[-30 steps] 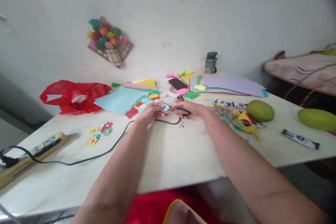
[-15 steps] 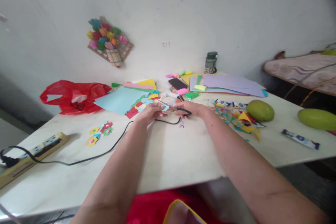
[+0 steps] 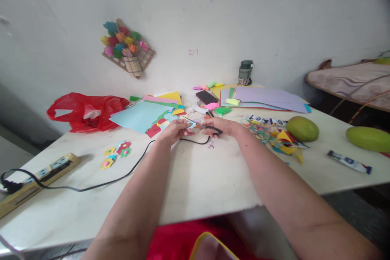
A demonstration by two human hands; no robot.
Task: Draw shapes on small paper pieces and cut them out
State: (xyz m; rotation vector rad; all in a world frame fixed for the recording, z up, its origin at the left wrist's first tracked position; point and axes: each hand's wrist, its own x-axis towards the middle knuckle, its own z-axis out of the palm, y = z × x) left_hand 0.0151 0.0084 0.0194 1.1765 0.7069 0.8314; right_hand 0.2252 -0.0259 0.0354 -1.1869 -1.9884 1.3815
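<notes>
Near the middle of the table, my left hand (image 3: 174, 131) pinches a small light blue paper piece (image 3: 191, 124). My right hand (image 3: 219, 126) is closed round the black handles of a pair of scissors (image 3: 217, 130), whose blades point left towards the blue piece. Whether the blades touch the paper is too small to tell. Just beyond the hands lie a white glue gun (image 3: 198, 110), its black cord running left, and cut red, yellow and green paper shapes (image 3: 153, 130). Several paper flowers (image 3: 124, 146) rest on the table to the left.
A red plastic bag (image 3: 88, 115) and light blue sheets (image 3: 134, 117) lie at the back left. A power strip (image 3: 39, 178) is at the left edge. A phone (image 3: 206, 97), purple paper (image 3: 268, 98), paper scraps (image 3: 283, 140), green fruits (image 3: 302, 128) and a tube (image 3: 349, 162) are towards the right.
</notes>
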